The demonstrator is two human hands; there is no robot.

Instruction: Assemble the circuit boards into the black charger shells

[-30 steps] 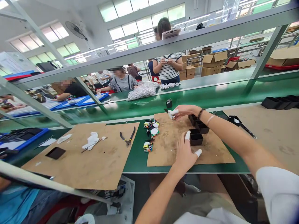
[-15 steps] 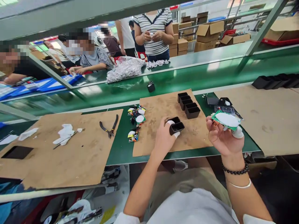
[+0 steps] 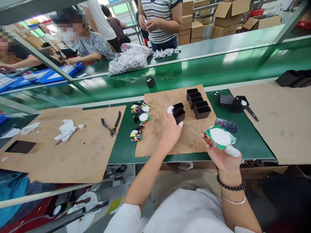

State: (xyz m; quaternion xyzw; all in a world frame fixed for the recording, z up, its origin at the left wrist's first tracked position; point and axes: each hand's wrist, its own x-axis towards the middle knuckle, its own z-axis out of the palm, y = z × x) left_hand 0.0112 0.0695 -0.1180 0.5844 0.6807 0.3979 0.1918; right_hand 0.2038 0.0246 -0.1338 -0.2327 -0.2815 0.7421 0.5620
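Note:
My left hand (image 3: 172, 129), with white finger covers, has its fingers around two small black plastic cases (image 3: 179, 115) that stand side by side on the cardboard. In my right hand (image 3: 224, 155) is a green circuit board (image 3: 220, 136) with a white pad on top, held above the bench. Behind the pair stands a row of black cases (image 3: 198, 103), open at the top. Several populated circuit boards (image 3: 137, 134) lie at the cardboard's left edge. A dark, clear-looking plastic piece (image 3: 226, 125) rests just behind the held board.
Black-handled cutters (image 3: 112, 127) and white cloth scraps (image 3: 66, 130) lie on the left cardboard (image 3: 80, 158). Black adapter parts (image 3: 233, 103) and a slim black tool (image 3: 253, 115) sit at right. A black adapter (image 3: 150, 81) stands on the green belt (image 3: 194, 74). Co-workers sit and stand beyond.
My left hand has shifted slightly left and away from me with the two cases. My right hand has lowered and moved left, tilting the board. The camera view has shifted.

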